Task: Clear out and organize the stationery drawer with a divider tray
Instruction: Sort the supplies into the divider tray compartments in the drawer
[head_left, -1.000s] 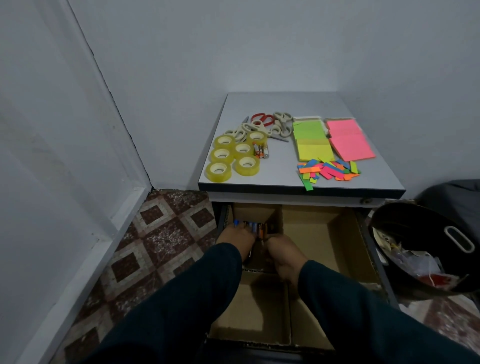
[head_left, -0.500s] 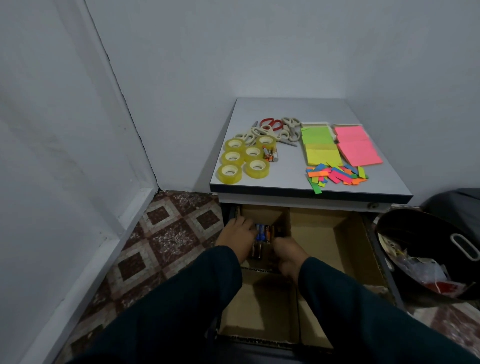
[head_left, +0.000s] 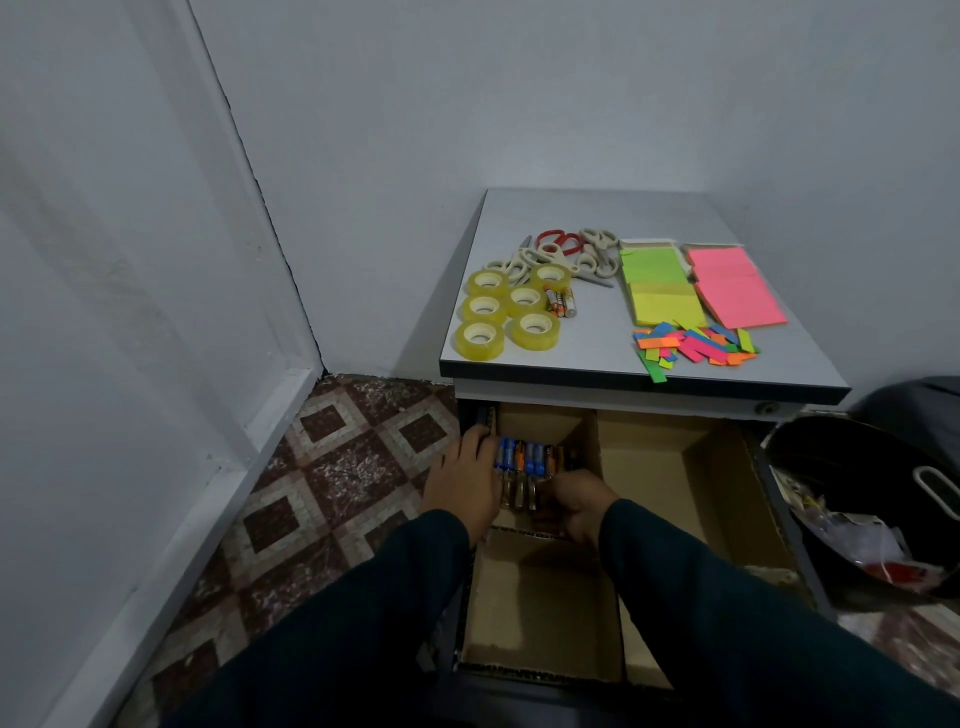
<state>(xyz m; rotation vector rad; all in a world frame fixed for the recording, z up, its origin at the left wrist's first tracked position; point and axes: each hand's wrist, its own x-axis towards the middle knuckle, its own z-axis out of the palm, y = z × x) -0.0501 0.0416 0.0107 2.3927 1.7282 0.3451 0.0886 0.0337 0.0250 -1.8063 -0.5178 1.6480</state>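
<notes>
The batteries (head_left: 524, 460) lie in the far-left compartment of the cardboard divider tray (head_left: 670, 483), which sits in the open drawer (head_left: 779, 499) under the cabinet top (head_left: 613, 364). They are packed side by side in a row running left to right, each one's long axis pointing near to far — blue and orange ends toward the far wall, duller ends toward the person.

The left hand (head_left: 465, 480) rests at the left end of that row, fingers fairly straight and pressed against the outermost battery, the fingertips reaching toward the far-left corner. It does not seem to grip anything. The right hand (head_left: 574, 501) is at the near-right corner of the same compartment, knuckles up and fingers curled downward; whether it pinches a battery I cannot tell, since its fingertips are hidden.

So the row lies between the two hands, a little beyond them, and the left is the closer one — touching it. Squaring the row up looks like a matter of pushing inward from both ends.

On the cabinet top, well apart from the hands, three more batteries (head_left: 561, 303) lie beside the tape rolls (head_left: 506, 312), also pointing near to far; the scissors (head_left: 566, 254), sticky notes (head_left: 701, 288) and coloured strips (head_left: 693, 348) wait there too.
</notes>
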